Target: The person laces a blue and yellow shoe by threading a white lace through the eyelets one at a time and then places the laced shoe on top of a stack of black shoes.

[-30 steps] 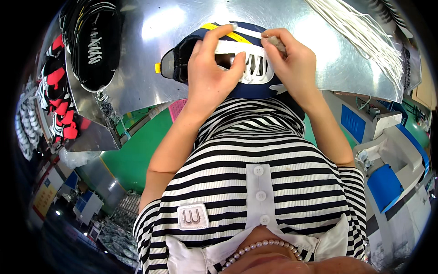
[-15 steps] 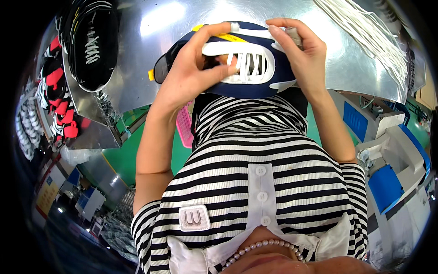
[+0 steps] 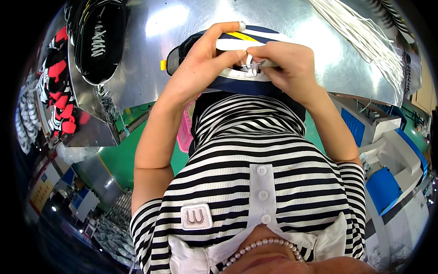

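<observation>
Setting: workshop with a green floor; I look down past my striped shirt at a shiny metal table.
Shoe: dark blue shoe with a yellow stripe and a white lace panel, lifted off the table and held at its near edge, close to my chest, between both hands.
Left hand: left hand is wrapped over the shoe's upper, index finger stretched along the top, thumb pressed to the lace panel; I judge this steadies the shoe and keeps the panel taut.
Right hand: right hand is closed, thumb and fingers pinching a thin pale piece at the lace holes; I cannot tell whether it is a lace tip or a small tool. The fingertips of the two hands meet there, so the work sits at that one spot.
Laces: loose bundle of white laces lies on the table to the right, within reach.
Black shoe: black shoe rests on the table to the left, well apart from the hands.
Stock: red, black and white shoes piled beyond the table's left edge.
Other: pink basket under the table; blue and white machines to the right.
</observation>
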A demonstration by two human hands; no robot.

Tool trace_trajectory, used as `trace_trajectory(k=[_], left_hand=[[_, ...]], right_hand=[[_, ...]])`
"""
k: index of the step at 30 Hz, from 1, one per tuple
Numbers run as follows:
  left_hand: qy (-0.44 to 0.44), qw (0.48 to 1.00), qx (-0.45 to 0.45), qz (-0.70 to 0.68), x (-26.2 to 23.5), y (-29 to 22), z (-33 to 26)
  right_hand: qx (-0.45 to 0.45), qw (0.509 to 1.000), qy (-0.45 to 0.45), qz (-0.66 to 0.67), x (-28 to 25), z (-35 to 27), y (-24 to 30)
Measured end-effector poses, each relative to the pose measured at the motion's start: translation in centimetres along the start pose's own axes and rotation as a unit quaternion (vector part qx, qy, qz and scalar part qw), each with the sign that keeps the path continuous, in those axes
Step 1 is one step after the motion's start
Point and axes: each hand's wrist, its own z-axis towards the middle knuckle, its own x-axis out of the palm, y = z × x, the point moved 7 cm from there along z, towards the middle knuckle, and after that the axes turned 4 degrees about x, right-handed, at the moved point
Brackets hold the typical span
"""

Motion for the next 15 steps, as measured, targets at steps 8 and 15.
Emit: trace_trajectory(k=[8, 15], left_hand=[[-0.079, 0.988, 0.091, 0.094, -1.0, -0.1, 1.9], [-0.099, 0.902, 0.229, 0.353, -0.4, -3.2, -4.1]], right_hand=[[0.04, 0.994, -0.001, 0.104, 0.8, -1.0, 3.0], [0.288, 0.935, 0.033, 0.207, 0.5, -4.9, 0.4]])
